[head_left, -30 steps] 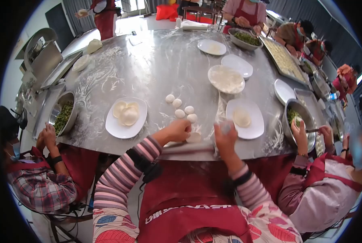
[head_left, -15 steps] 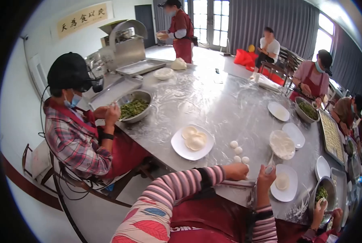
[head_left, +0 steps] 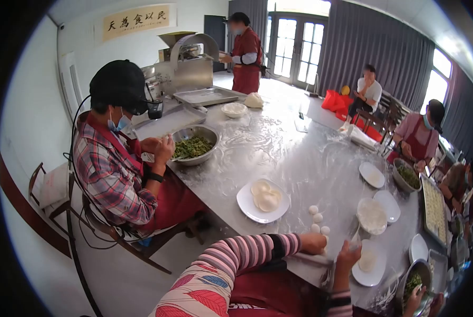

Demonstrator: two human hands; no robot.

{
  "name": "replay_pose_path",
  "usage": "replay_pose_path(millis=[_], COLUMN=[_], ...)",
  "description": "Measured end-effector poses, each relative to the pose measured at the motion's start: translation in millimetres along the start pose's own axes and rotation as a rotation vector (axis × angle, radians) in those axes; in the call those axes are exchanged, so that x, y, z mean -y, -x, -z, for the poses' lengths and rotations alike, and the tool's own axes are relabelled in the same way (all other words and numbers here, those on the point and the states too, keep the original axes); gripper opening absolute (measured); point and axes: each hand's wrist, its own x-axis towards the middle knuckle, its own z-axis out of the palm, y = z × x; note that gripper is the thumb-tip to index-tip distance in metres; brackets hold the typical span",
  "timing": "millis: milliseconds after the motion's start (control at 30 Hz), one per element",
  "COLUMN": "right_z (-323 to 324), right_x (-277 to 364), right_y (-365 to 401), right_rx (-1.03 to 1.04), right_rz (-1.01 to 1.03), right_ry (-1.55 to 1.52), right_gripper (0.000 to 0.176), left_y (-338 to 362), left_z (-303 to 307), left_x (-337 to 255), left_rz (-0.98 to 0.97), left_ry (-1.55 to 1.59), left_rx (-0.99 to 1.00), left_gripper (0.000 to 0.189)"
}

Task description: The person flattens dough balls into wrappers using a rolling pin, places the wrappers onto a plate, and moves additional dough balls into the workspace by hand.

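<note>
At the metal table's point(head_left: 294, 158) near edge: left hand point(head_left: 313, 243) low, right hand point(head_left: 347, 257) raised, apart; grips unclear.
View swung left since first frame. Smooth dough balls point(head_left: 314, 217) beyond left hand; thin dough discs point(head_left: 266, 197) overlap on white plate point(head_left: 245, 202).

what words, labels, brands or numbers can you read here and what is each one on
"天為食以民", left to right as it appears, on the wall banner; the smaller writing on it is too small to read.
White letters on the camera wearer's red apron: partly cut off and too blurred to read.
No number that I can make out.
</note>
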Motion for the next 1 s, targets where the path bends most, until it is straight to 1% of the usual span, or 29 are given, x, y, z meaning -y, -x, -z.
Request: replay_pose_path(millis=[33, 67, 100, 133, 167, 200, 233, 267, 300, 333, 367, 433, 467, 500, 533, 567, 600, 633, 700, 733, 800, 833, 867, 900, 933, 967, 1000], right_z=[5.8, 20.7, 35.9, 43.4, 32.9, 15.8, 5.3, 1.4, -1.4, -5.7, -9.4, 15.5, 31.0, 36.0, 33.5, 31.3, 29.3, 10.2, -6.4, -6.7, -4.8, 5.2, 20.4, 29.5, 30.4, 32.6, 36.7], right_x=[-13.1, -17.6, -6.8, 22.5, 17.8, 5.1, -4.4, -6.4, 0.6, 8.5, 13.2, -1.6, 0.4, 1.7, 4.1, 8.4, 15.6, 7.3, -1.5, 2.1, 11.6, 5.8, -5.8, -9.8, -1.8, 8.7, 14.0], right_y=[11.5, 27.6, 39.8, 47.8, 41.6, 31.7, 19.8, 5.6, 1.4, -1.5, -6.9, 16.9, 36.0, 42.8, 38.5, 36.5, 34.6, 24.7, -4.7, -6.3, -5.2, 4.7, 22.5, 31.7, 32.7, 37.8, 44.8], right_rx=[-0.067, -0.019, 0.022, 0.053, 0.051, -0.156, -0.354, -0.017, -0.021, -0.030, -0.038, 0.009, 0.009, 0.006, 0.004, -0.004, -0.016, -0.160, 0.022, 0.015, 0.007, 0.009, 0.023, 0.035, 0.030, 0.005, -0.020], right_rz=[0.120, 0.173, 0.224, -0.312, -0.323, 0.032, 0.397, 0.015, 0.021, 0.033, 0.050, 0.070, 0.052, 0.034, 0.032, 0.019, 0.003, 0.085, -0.023, -0.021, -0.062, -0.062, 0.042, 0.147, 0.148, 0.074, -0.009], right_ry=[0.065, 0.176, 0.285, -0.133, -0.134, 0.121, 0.382, 0.056, 0.054, 0.030, 0.007, 0.066, 0.109, 0.148, 0.147, 0.064, -0.019, 0.106, -0.039, -0.038, -0.021, -0.012, 0.103, 0.213, 0.209, 0.106, 0.009], right_gripper=[0.016, 0.016, 0.017, 0.015, 0.015, 0.016, 0.017, 0.018, 0.018, 0.017, 0.016, 0.016, 0.016, 0.016, 0.016, 0.016, 0.016, 0.017, 0.019, 0.019, 0.019, 0.019, 0.019, 0.019, 0.019, 0.018, 0.018], left_y=[2.7, -0.6, 4.9, 18.0, 28.5, 17.4, 9.6, 1.3, -3.3, -6.3, -6.5, 2.4, 0.1, 4.4, 14.6, 22.3, 10.9, 6.6, -2.9, -7.7, -5.7, -3.2, -2.4, -0.6, 1.1, 4.0, 13.3], left_z=[1.0, -7.4, 0.2, 7.7, 7.7, -7.4, -13.1, -14.7, -12.1, -8.9, -6.4, -5.4, -12.4, -6.0, 0.6, 0.9, -12.8, -15.3, -14.6, -14.7, -12.5, -11.5, -10.4, -11.6, -10.5, -10.1, -3.1], left_x=[0.1, 14.6, 12.4, 3.6, -2.7, 7.8, 9.6, 9.4, 7.1, 6.1, 7.5, 6.9, 18.2, 16.8, 9.5, 4.1, 16.8, 12.2, 3.3, 2.1, 2.2, 2.9, 6.2, 9.6, 13.2, 16.3, 6.6], left_rz=[-0.026, -0.065, -0.059, -0.003, 0.056, -0.029, -0.030, -0.003, 0.025, 0.037, 0.031, -0.005, -0.029, -0.028, -0.041, -0.051, -0.091, -0.093, 0.034, 0.097, 0.050, 0.014, 0.022, 0.022, 0.015, 0.009, 0.035], left_ry=[0.000, -0.033, -0.038, 0.147, 0.338, 0.166, 0.165, 0.137, 0.106, 0.039, 0.037, 0.020, 0.057, 0.053, 0.137, 0.222, 0.168, 0.167, 0.092, 0.071, 0.078, 0.090, 0.042, 0.043, 0.084, 0.125, 0.145], left_rx=[0.056, 0.054, 0.038, 0.058, 0.093, 0.070, 0.084, 0.025, -0.037, -0.014, -0.027, -0.008, -0.036, -0.041, -0.012, 0.031, 0.060, 0.072, -0.058, -0.062, -0.069, -0.074, -0.034, -0.034, 0.047, 0.133, 0.182], left_gripper=[0.019, 0.014, 0.014, 0.013, 0.013, 0.016, 0.016, 0.017, 0.018, 0.020, 0.020, 0.016, 0.016, 0.016, 0.016, 0.016, 0.016, 0.016, 0.021, 0.025, 0.023, 0.021, 0.018, 0.018, 0.019, 0.020, 0.020])
